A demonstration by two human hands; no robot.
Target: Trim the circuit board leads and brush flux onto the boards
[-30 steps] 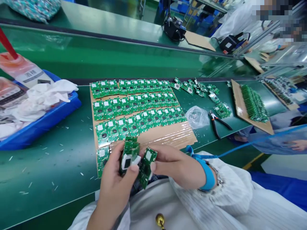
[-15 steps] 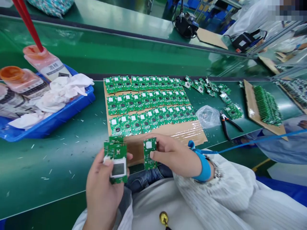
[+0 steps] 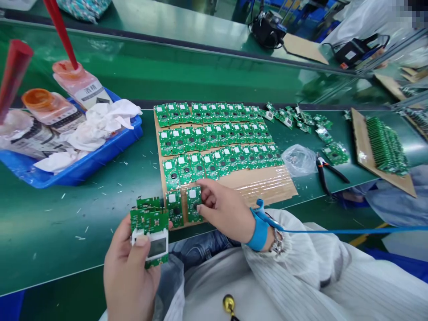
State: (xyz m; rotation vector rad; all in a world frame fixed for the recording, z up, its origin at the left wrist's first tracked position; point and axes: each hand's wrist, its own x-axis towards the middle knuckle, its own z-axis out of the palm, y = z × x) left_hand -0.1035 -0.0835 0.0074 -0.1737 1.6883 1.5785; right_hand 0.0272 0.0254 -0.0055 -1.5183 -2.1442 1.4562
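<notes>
Circuit boards point(image 3: 158, 219) held in left fingers point(image 3: 142, 243): glossy green, display point(image 3: 158, 248) framed in smooth white plastic. Single board point(image 3: 193, 203) pinched by right fingers point(image 3: 207, 212): same green gloss. Below those fingers, matt brown cardboard point(image 3: 234, 179) is partly covered with shiny clear film point(image 3: 269, 183). Desk point(image 3: 110, 203) around both sets of fingers: surfaced in smooth satin green. Right of right fingers: crinkled clear plastic bag point(image 3: 298, 160). Left of left fingers: tray point(image 3: 100, 159) made of smooth blue plastic, topped with crumpled matt white tissue point(image 3: 96, 124).

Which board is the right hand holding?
The rightmost board in the nearest row on the cardboard; only that one is pinched by the right hand.
</notes>
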